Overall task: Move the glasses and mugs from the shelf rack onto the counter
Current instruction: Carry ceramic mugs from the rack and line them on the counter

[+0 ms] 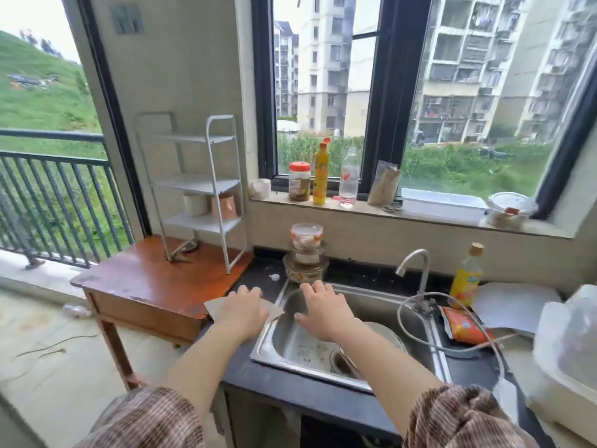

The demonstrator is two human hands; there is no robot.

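Both hands empty, palms down, fingers spread. Left hand (240,310) sits over a flat piece of cardboard (274,310) on the dark counter (258,367), at the sink's left rim — can't tell whether it's touching. Right hand (323,313) hovers over the sink (371,305) basin, holding nothing.

Targets: a white mug (195,204) and a copper-coloured mug (225,206), side by side on the lowest tier of the white shelf rack (219,189). Upper two tiers look bare. No glasses visible on it. The rack stands on the wooden side table (145,286), which butts against the counter's left end.

Key relation — both mugs lie at about 11 o'clock from the hands, higher and well apart. Left hand is clearly nearer; right would have to cross over. Mugs stand upright, long axis vertical; copper one is closer to the counter side. Handle orientation not readable.

Judgement: nothing moved yet; reach is up-left with the left hand, entering the tier from its open front between the rack posts. Set-down room looks tight — stacked containers (306,253) at the sink's 12 o'clock.
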